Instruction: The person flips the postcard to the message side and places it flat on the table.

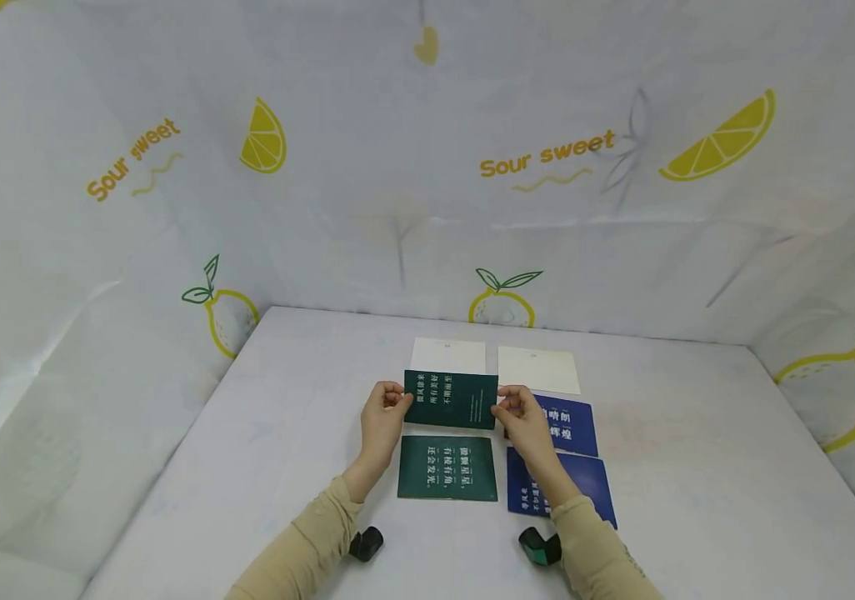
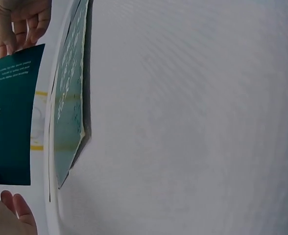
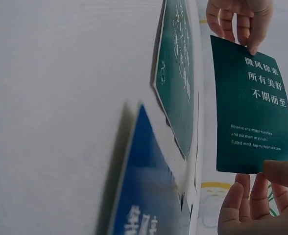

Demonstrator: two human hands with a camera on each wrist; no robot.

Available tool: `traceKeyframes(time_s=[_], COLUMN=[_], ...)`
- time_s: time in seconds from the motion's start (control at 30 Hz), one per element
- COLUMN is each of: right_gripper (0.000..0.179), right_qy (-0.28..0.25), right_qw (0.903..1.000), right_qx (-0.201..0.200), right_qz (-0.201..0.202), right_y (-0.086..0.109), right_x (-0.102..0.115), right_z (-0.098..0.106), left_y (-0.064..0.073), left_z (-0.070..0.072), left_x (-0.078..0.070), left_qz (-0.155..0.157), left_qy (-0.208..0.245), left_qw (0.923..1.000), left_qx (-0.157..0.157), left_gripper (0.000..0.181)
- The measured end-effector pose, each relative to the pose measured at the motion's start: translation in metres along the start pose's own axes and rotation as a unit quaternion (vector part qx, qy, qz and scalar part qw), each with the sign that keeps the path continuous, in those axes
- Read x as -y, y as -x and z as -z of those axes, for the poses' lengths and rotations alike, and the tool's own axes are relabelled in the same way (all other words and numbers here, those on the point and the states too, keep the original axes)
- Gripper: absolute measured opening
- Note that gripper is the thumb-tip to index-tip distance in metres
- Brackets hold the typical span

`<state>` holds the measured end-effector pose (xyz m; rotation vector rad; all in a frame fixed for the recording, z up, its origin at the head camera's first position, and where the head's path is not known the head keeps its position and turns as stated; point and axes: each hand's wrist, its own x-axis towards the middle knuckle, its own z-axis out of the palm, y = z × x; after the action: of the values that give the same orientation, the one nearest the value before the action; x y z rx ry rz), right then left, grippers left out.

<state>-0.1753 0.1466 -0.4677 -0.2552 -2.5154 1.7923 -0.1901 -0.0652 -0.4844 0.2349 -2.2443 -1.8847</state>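
Between both hands a dark green card [image 1: 451,400] with white characters is held up by its two short ends. My left hand [image 1: 385,418] pinches the left end, thumb in front. At the right end my right hand [image 1: 528,423] pinches it the same way, as the right wrist view shows with the card [image 3: 254,107] facing that camera. Just below it on the table lies another green card [image 1: 447,468]. Two blue cards, an upper one [image 1: 577,427] and a lower one [image 1: 585,483], lie partly behind my right hand and forearm.
Two white cards, a left one [image 1: 448,354] and a right one [image 1: 538,369], lie farther back on the white table [image 1: 247,467]. Two dark objects, one left [image 1: 367,544] and one right [image 1: 540,547], sit by the forearms. A lemon-printed sheet [image 1: 367,167] hangs behind.
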Motion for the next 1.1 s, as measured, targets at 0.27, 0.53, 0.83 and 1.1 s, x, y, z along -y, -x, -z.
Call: traceKeyframes(time_s=[0.27,0.53,0.83,1.1], right_gripper=[0.028,0.052,0.066,0.053], right_qy=[-0.002,-0.033,-0.034,-0.024], right_qw=[1.0,0.9991,0.9985,0.9987], right_qx=[-0.005,0.028,0.042,0.039], right_qz=[-0.003,0.002,-0.007,-0.021], right_y=[0.0012,0.0024,0.0036,0.0044], right_x=[-0.0007,-0.0008,-0.0006,-0.0006], right_z=[-0.0018,-0.0011,0.0005,0.0007], left_y=[-0.0013,-0.0022,-0.0022,-0.0034], left_z=[-0.0009,-0.0028,-0.0034,-0.004], left_x=[0.0033,0.002,0.0029,0.0049], left_qz=[0.022,0.034,0.035,0.044], left_qy=[0.005,0.01,0.026,0.031], left_qw=[0.9997,0.9993,0.9986,0.9976], left_qx=[0.009,0.008,0.031,0.042], left_gripper=[0.037,0.051,0.047,0.037])
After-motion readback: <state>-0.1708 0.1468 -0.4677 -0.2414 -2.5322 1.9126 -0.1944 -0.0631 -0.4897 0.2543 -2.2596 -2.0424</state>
